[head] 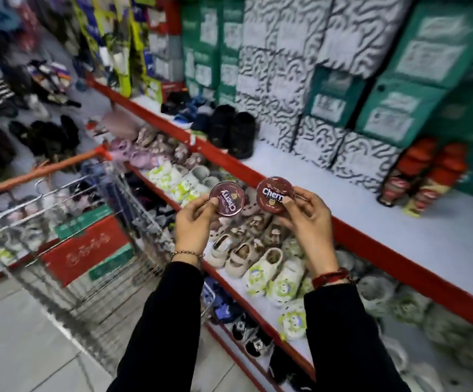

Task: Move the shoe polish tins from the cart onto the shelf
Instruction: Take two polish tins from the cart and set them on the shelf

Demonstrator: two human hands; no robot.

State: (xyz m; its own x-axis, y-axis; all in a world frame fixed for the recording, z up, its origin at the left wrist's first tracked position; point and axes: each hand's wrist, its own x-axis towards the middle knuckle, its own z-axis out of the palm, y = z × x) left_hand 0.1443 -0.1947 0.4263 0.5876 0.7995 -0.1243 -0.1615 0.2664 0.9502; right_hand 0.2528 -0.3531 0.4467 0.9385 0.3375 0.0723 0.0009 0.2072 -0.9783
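My left hand (194, 224) holds a round dark-red shoe polish tin (227, 198) by its edge, lid facing me. My right hand (306, 219) holds a second round red tin (274, 194) with white lettering the same way. Both tins hover side by side in front of the red edge of the white upper shelf (314, 182), over the lower shelf of small shoes. The wire cart (93, 222) stands to the left, with a red and green box (88, 247) inside it.
Stacked red-capped polish bottles (425, 174) stand on the upper shelf at right. Black shoes (231, 131) sit further left on it, with green and patterned boxes (328, 80) behind. Children's clogs (269, 267) fill the lower shelf. Grey tiled floor lies below left.
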